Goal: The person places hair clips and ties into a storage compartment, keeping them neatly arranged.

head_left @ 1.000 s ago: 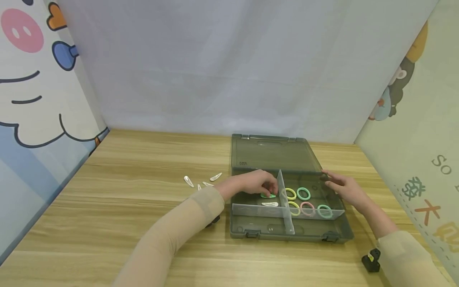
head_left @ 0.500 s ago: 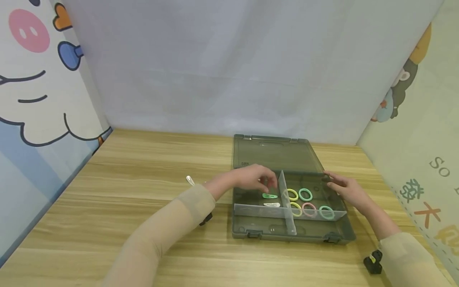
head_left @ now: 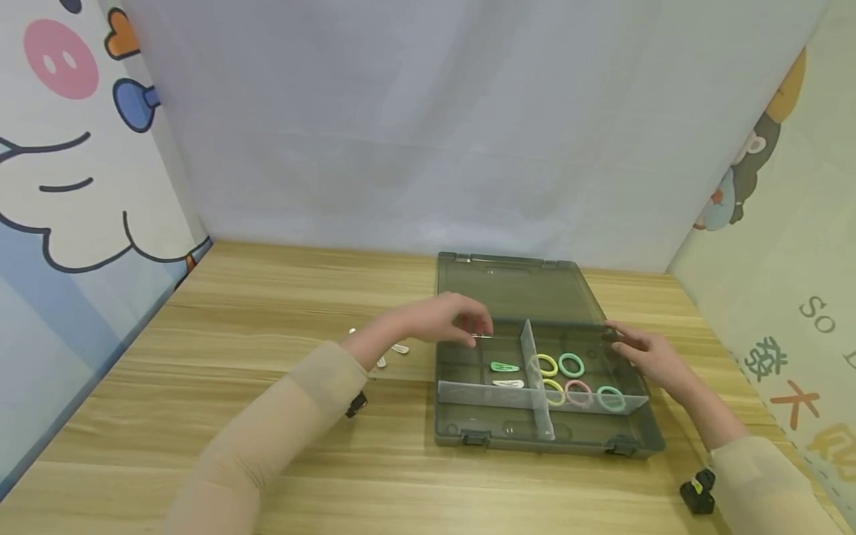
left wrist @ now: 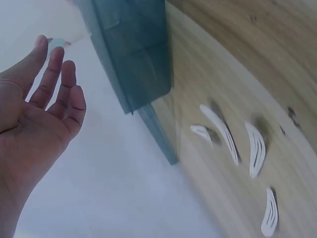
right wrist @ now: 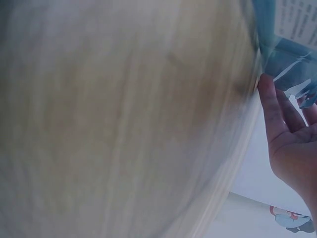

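"Behind the counter (head_left: 301, 461) hangs one pale cloth (head_left: 414, 134), and both side walls carry cartoon figures (head_left: 62, 59)."

"What is standing on this counter?"

"It is a grey box (head_left: 535, 444), and its lid (head_left: 521, 290) is opened backward, away from the person."

"Where is the left hand (head_left: 448, 316)?"

"Above the back left compartment. Its fingers are a little bent and the thumb is apart from them; nothing is seen between. Lower in the same compartment lie a green clip (head_left: 504, 367) and a white clip (head_left: 508, 384), side by side; the white is nearer to the person."

"Are there more clips?"

"Yes. Left wrist view shows four loose clips (left wrist: 256, 148), all white, on the counter near the box."

"And the right hand (head_left: 645, 357)?"

"Its fingers are stretched, and they touch the right edge of the box, near the lid."

"Which things are in the back right compartment?"

"Five rings (head_left: 582, 365): two yellow, two green and one pink. Between them and the clips stands a clear divider (head_left: 537, 379)."
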